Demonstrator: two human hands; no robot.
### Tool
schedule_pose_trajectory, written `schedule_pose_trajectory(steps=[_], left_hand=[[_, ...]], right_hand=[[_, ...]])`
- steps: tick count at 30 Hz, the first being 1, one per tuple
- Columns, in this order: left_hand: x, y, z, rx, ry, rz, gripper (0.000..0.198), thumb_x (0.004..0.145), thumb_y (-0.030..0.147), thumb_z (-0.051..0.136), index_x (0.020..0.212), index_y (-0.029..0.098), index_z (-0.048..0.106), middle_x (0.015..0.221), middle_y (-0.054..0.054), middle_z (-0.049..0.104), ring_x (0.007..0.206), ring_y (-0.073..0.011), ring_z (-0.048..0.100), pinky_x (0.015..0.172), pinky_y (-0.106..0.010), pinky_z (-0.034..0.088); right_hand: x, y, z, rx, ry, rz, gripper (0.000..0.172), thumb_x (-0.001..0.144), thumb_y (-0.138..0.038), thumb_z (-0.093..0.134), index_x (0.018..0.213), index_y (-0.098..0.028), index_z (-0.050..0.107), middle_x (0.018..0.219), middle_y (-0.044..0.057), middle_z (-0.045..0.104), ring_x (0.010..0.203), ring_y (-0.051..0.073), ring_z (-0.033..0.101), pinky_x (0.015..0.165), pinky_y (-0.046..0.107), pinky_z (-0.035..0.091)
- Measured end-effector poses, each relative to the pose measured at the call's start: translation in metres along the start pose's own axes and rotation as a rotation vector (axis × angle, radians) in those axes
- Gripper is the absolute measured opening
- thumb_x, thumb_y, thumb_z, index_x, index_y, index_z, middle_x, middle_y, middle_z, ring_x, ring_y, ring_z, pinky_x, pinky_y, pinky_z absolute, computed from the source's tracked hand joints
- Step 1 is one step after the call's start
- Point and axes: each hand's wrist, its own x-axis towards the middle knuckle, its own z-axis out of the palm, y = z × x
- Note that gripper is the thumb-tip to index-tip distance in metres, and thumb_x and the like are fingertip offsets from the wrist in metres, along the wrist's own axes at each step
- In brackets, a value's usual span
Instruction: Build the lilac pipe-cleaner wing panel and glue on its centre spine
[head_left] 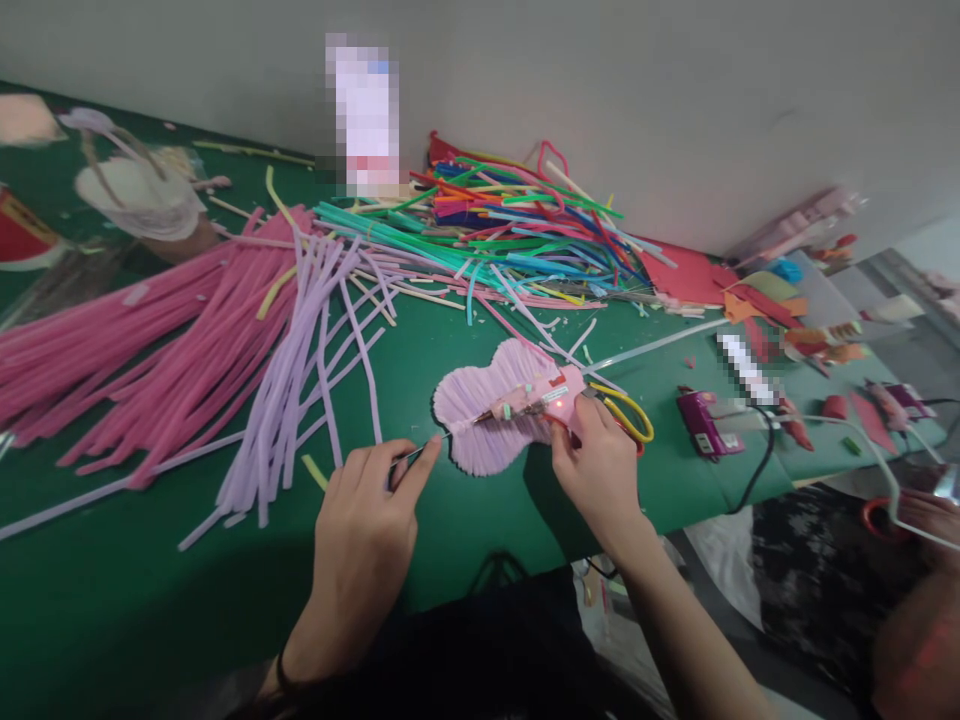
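Note:
A pink hot glue gun (562, 395) is held in my right hand (596, 455), its nozzle pointing left over a lilac ruffled piece (480, 455) with rounded lobes. A clear glue stick (660, 342) sticks out of its back. My left hand (375, 510) pinches a thin dark metal tool (416, 453), whose tip reaches the left edge of the lilac piece near the nozzle. Yellow-and-red scissor handles (626, 412) show just beyond my right hand. The lilac piece lies on the green table (420, 350); the glue gun hides part of its middle.
Pink stems (180, 350) and lilac stems (281, 370) spread at the left. A multicoloured pile (517, 220) lies along the wall. At the right are a purple box (701, 425), cables and another person's hand (926, 515). A basket (142, 195) stands back left.

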Motion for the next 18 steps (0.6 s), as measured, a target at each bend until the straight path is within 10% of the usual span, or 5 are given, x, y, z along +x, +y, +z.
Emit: schedule_pose_trajectory(steps=[18], left_hand=[[0.0, -0.002, 0.0, 0.004, -0.01, 0.009, 0.042, 0.086, -0.001, 0.052, 0.116, 0.02, 0.07, 0.092, -0.009, 0.066, 0.082, -0.0215, 0.056, 0.068, -0.032, 0.043]], right_hand=[[0.002, 0.013, 0.0, -0.063, 0.017, 0.006, 0.016, 0.086, -0.023, 0.047, 0.097, -0.016, 0.057, 0.085, 0.009, 0.063, 0.073, 0.024, 0.058, 0.059, 0.032, 0.041]])
